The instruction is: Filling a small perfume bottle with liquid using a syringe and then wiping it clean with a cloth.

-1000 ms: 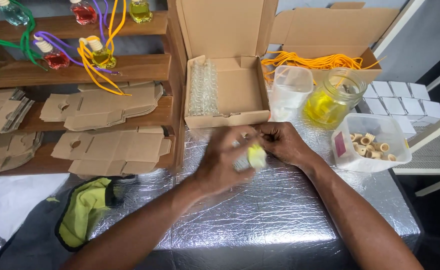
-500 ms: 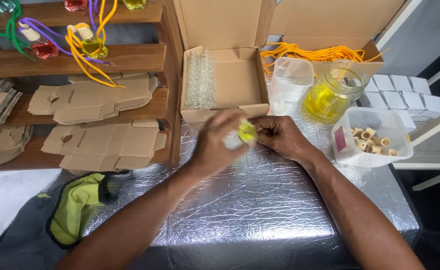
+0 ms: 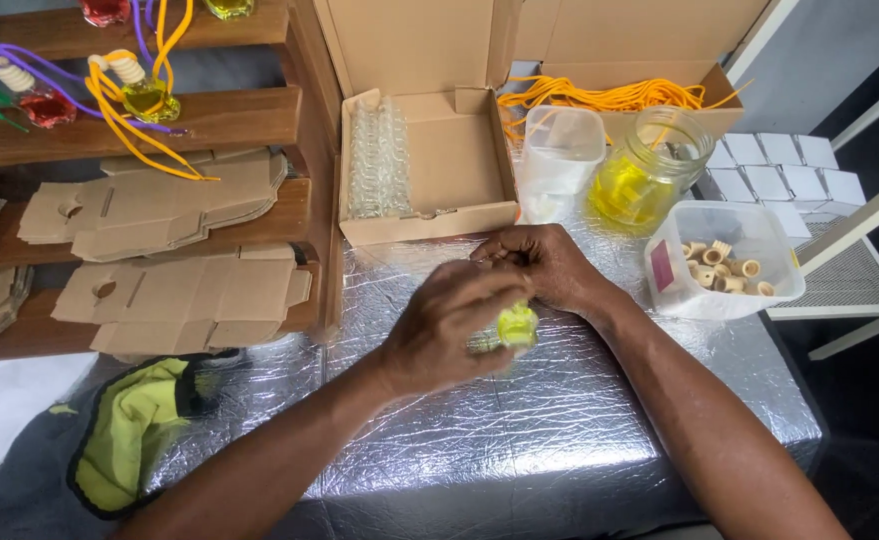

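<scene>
At centre frame, above the foil-covered bench (image 3: 579, 430), a small yellow bottle (image 3: 517, 325) is pinched by the left hand (image 3: 449, 330); the right hand (image 3: 544, 262) is curled closed, touching it from behind.

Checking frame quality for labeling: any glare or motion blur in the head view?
Head view: the foil table throws bright crinkled glare, strongest near the front edge. The left hand is motion-blurred, smearing the small yellow bottle it holds; the right hand is sharper. The jar and shelves are in focus.
</scene>
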